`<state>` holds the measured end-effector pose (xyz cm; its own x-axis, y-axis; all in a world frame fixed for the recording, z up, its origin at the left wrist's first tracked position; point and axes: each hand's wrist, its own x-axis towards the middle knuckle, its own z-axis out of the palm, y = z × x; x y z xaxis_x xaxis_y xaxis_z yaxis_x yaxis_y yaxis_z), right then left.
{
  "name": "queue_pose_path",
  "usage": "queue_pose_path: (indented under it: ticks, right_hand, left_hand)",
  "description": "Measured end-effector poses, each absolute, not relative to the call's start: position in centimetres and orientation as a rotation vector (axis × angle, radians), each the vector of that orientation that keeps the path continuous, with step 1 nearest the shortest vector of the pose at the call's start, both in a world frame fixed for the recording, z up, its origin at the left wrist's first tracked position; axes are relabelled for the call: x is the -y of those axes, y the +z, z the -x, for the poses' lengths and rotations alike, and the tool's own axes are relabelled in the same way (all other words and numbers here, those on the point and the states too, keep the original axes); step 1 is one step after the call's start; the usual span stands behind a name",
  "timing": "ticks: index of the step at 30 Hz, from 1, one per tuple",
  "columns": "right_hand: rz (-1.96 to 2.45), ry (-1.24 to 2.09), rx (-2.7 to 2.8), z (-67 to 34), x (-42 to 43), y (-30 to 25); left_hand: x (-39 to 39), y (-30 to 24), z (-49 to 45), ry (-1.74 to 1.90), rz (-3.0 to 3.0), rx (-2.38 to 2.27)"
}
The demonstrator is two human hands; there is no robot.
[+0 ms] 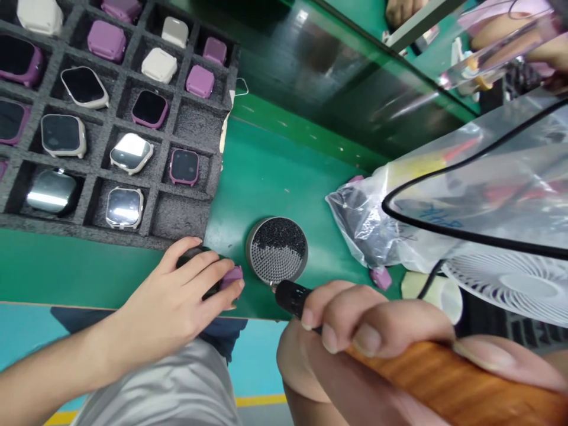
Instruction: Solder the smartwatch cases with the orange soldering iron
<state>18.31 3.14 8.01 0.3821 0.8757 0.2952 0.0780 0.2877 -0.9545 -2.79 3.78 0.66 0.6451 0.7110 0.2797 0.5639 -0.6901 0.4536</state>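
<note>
My right hand (377,331) is wrapped round a screwdriver (290,296) with a thick orange body and a black front end. The driver's thin metal tip is at the near rim of a round dish (277,266). Inside this dish is a plate of small holes, its far half covered with tiny black screws. To the left, my left hand (195,290) closes over a black holder (189,255) with a purple watch case (231,276) in it, down on the green bench. My fingers hide most of the holder.
A grey foam tray (186,210) with purple and white watch cases lies at the left. Beyond the bench runs a dark glossy panel (310,65). At the right are a clear plastic bag (426,207), a black cable (444,228), a white fan (523,287) and another person's hand (402,10).
</note>
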Motion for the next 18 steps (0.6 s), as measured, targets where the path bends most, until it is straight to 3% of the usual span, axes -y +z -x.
queue_pose_path:
  ticks: [10,18]
  right_hand:
    - [0.763,1.050,1.329,-20.6,-3.2,5.2]
    - [1.014,0.967,1.177,-19.4,-1.9,5.2]
  left_hand:
    - [-3.6,-0.1,2.8,0.626,-2.542,-0.937]
    - [-3.7,0.0,2.8,0.626,-2.539,-0.933]
